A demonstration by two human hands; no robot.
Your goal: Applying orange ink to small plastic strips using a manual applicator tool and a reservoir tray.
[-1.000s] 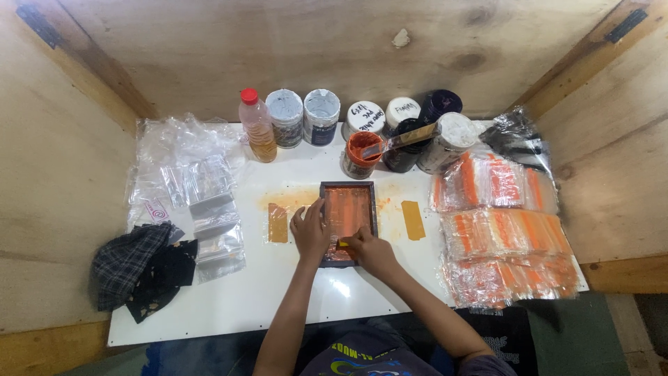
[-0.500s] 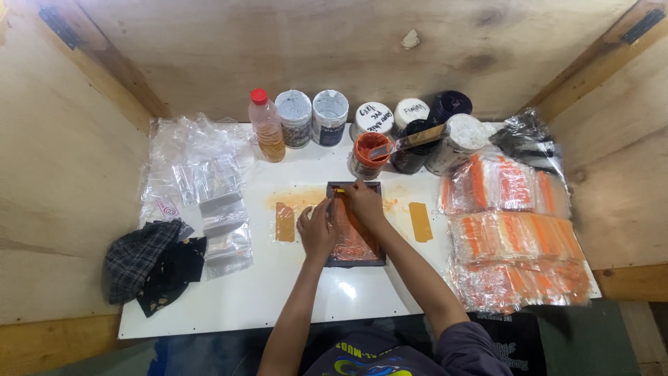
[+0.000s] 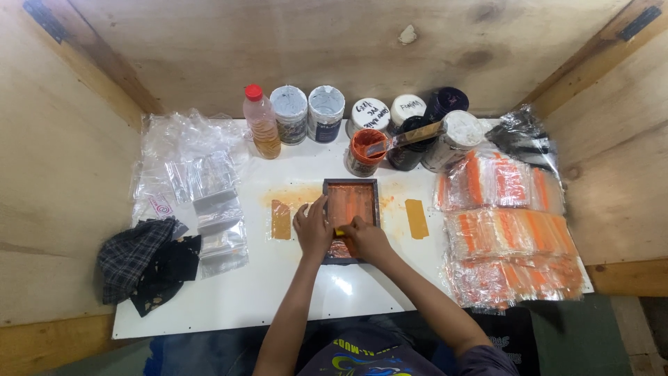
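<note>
Left hand pressed flat on printing frame, right hand pinching yellow squeegee beside it; uneven pull likely smears orange ink.

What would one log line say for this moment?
left hand: steadies small frame | right hand: grips yellow tool on frame | orange paint jar behind

Even, soft overhead light fills the wooden booth, brightest on the white table, where a small patch of glare sits just below the right hand. Shadows are faint and short beneath both forearms. Focus holds sharp around the left hand; the wooden walls bow outward toward the frame's edges, and the corners fall slightly darker.
</note>
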